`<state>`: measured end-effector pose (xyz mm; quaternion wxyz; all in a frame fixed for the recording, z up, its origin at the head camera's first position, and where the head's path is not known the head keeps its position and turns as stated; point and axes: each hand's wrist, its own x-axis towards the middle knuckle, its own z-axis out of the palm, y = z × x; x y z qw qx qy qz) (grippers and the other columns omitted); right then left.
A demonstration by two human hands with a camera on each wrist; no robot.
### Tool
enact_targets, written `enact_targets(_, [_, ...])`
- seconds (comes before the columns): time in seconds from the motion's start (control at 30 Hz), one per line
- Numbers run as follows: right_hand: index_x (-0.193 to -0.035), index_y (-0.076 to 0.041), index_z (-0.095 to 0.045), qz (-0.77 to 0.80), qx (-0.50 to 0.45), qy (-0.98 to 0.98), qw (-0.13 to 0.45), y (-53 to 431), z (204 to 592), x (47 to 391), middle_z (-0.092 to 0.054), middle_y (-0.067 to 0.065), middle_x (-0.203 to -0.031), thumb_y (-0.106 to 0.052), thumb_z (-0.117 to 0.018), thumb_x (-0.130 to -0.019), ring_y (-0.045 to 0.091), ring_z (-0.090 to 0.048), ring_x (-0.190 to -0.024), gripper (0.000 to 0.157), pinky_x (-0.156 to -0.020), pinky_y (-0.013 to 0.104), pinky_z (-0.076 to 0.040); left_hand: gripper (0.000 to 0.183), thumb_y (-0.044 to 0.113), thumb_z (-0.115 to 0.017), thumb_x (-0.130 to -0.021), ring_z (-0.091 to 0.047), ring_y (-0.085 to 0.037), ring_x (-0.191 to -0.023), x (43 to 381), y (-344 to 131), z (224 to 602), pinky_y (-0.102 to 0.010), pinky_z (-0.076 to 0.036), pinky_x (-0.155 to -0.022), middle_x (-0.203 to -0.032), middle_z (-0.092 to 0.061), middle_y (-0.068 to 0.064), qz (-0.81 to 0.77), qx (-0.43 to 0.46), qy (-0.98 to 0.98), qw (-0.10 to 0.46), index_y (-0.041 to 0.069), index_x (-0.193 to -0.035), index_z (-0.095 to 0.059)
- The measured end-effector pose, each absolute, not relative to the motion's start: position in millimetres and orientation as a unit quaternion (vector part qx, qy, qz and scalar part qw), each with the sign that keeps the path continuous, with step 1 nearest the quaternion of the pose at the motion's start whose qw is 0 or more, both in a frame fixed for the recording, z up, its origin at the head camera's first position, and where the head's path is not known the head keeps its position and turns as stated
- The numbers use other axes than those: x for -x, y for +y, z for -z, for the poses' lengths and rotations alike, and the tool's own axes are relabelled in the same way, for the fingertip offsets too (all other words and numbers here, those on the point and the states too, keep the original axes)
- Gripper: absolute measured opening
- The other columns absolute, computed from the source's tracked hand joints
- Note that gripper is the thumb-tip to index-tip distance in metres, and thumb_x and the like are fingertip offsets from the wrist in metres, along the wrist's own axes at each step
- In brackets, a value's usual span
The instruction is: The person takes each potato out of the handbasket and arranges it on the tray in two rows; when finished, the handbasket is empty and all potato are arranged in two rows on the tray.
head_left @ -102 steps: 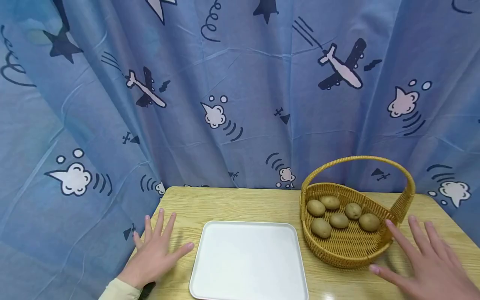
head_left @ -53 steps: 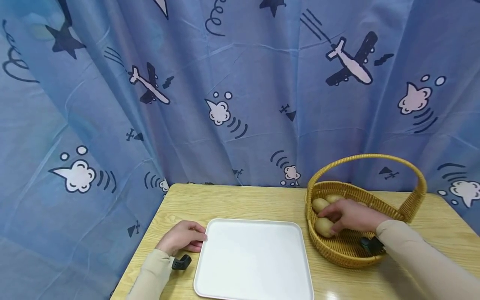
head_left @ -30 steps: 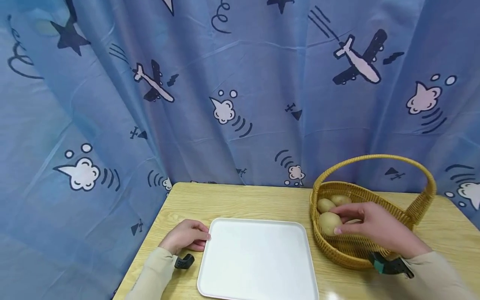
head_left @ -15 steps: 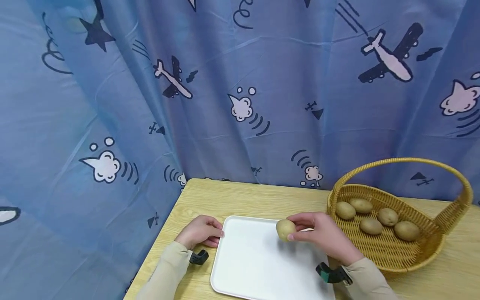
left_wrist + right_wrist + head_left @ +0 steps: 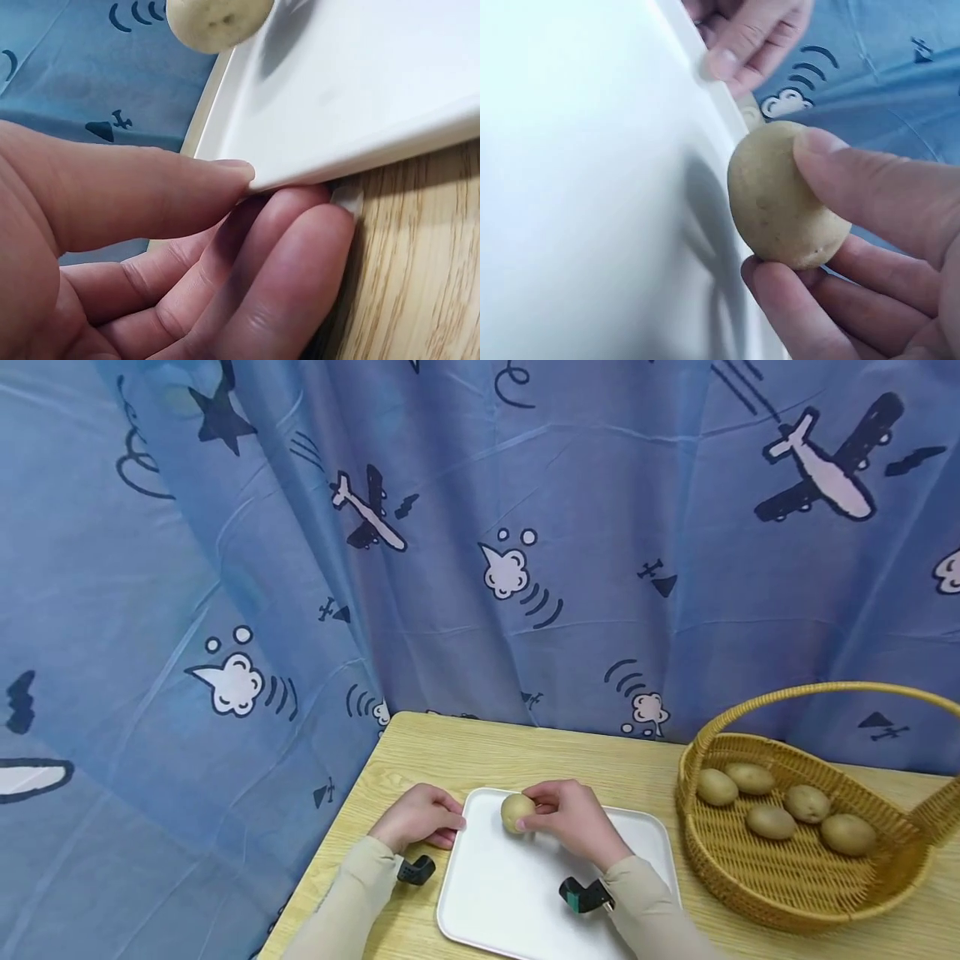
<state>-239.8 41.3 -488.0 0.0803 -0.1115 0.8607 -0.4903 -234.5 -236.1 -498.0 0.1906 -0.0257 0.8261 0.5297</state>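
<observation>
A potato [image 5: 517,812] is pinched between the thumb and fingers of my right hand [image 5: 573,820], over the far left part of a white tray [image 5: 510,893]. The right wrist view shows the potato [image 5: 780,199] close up, its shadow falling on the tray. My left hand [image 5: 423,817] grips the tray's left edge; in the left wrist view the thumb [image 5: 187,187] lies on the rim and the fingers curl beneath it. At the top of that view the underside of the potato [image 5: 217,22] hangs above the tray.
To the right of the tray stands a yellow wicker basket [image 5: 795,889] with a tall arched handle, holding several potatoes [image 5: 771,822]. Both rest on a light wooden table [image 5: 600,752]. A blue patterned curtain [image 5: 450,568] hangs behind and along the left side.
My right hand has reached into the basket, taken hold of a potato and carried it left over the tray. My left hand has come to the tray's left edge and grips it.
</observation>
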Motion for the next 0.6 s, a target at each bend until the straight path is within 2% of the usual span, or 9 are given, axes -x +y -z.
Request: enact_targets(0.6, [-0.117,-0.007,-0.082,0.469,0.115,0.874,0.053,11.7,497.0,234.4,-0.079,-0.002,-0.095,-0.018,-0.096,-0.080,0.010,-0.067,-0.085,0.041,-0.076,0.028,-0.058,0.016,0.011,-0.079,-0.095,-0.070,-0.013,-0.066,235.9,-235.7,498.3,-0.028,-0.067,-0.065,-0.087,-0.071,-0.008,-0.531,0.025,0.824,0.197,-0.001,-0.105,-0.073])
